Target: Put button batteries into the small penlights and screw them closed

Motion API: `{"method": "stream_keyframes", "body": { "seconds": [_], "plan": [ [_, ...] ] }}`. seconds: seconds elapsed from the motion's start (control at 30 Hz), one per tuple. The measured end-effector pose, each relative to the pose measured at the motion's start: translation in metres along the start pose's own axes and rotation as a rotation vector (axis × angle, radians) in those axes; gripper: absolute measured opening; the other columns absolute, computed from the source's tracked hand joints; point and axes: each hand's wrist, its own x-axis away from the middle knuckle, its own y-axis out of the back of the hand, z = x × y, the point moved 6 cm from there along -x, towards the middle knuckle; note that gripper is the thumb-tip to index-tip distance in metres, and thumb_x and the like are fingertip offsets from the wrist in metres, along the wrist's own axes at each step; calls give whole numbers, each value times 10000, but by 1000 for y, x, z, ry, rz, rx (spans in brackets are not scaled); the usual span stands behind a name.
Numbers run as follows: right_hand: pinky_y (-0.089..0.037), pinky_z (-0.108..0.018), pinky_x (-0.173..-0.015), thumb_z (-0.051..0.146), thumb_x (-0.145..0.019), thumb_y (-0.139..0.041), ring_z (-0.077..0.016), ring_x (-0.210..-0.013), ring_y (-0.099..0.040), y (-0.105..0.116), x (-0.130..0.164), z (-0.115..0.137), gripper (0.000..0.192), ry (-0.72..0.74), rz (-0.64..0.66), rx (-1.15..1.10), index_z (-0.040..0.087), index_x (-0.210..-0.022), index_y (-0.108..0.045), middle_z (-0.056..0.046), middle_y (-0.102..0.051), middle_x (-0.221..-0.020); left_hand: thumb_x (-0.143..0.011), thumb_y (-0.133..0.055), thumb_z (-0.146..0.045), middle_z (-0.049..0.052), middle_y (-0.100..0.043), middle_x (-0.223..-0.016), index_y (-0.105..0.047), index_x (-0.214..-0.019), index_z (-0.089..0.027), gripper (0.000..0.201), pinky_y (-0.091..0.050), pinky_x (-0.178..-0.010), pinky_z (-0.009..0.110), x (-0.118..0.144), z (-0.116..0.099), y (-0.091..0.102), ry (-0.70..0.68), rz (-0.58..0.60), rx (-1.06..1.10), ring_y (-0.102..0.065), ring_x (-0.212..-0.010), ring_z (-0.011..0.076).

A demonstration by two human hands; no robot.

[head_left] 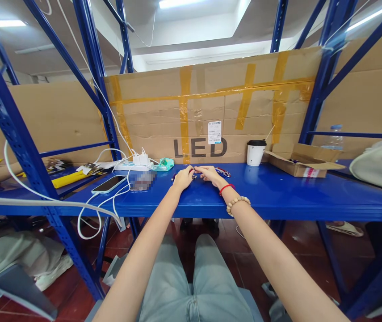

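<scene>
Grey-trousered knees sit below the blue worktop (278, 192); on it the left hand (183, 177) and right hand (210, 173) pinch small dark pieces (195, 175) between curled fingertips, near a paper cup (255, 152).

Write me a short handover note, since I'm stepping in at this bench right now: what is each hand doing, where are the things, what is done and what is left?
Left hand: resting on the blue shelf, fingers curled at a small item, too small to identify; grip unclear.
Right hand: beside the left, fingertips at the same small dark pieces, some with red; grip unclear.
Nearby: phone on a white cable at left, power strip behind it, paper cup and open cardboard box at right.
Done: nothing can be judged finished.
Left: the small pieces still lie loose by the hands.
</scene>
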Motion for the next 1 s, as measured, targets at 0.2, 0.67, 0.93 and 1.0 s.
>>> {"method": "stream_keyframes", "body": {
  "seconds": [0.2, 0.67, 0.93, 1.0],
  "plan": [
    [-517, -333, -714, 290, -881, -520, -153, -845, -597, -1, -2, -1, 240, 24, 51, -3, 145, -1068, -560, -62, -592, -1043, -898, -502, -297, 76, -588, -1080, -549, -1105, -157, 254, -502, -789, 386, 0, 3, 1, 45, -11, -6, -594, -915, 189],
    [-520, -321, -696, 283, -876, -530, -150, -830, -599, 5, 0, 6, 236, 199, -9, 54, 140, -1060, -564, -57, -597, -1027, -899, -501, -294, 77, -588, -1082, -553, -1098, -148, 252, -501, -793, 393, -4, 0, -2, -19, 9, 96, -593, -921, 191],
    [-520, -319, -690, 290, -875, -530, -150, -818, -601, 11, -3, 1, 232, 166, -45, 91, 133, -1042, -568, -51, -601, -1003, -899, -502, -283, 75, -595, -1071, -557, -1089, -143, 242, -504, -793, 390, -6, -3, -6, -135, 8, 170, -597, -915, 188],
    [-519, -323, -695, 293, -874, -531, -153, -824, -601, 12, -4, -1, 234, 156, -46, 95, 132, -1039, -569, -51, -601, -1004, -896, -509, -277, 76, -593, -1078, -558, -1088, -140, 241, -501, -801, 397, -6, -2, -7, -155, 15, 172, -594, -930, 193]
  ]
}}
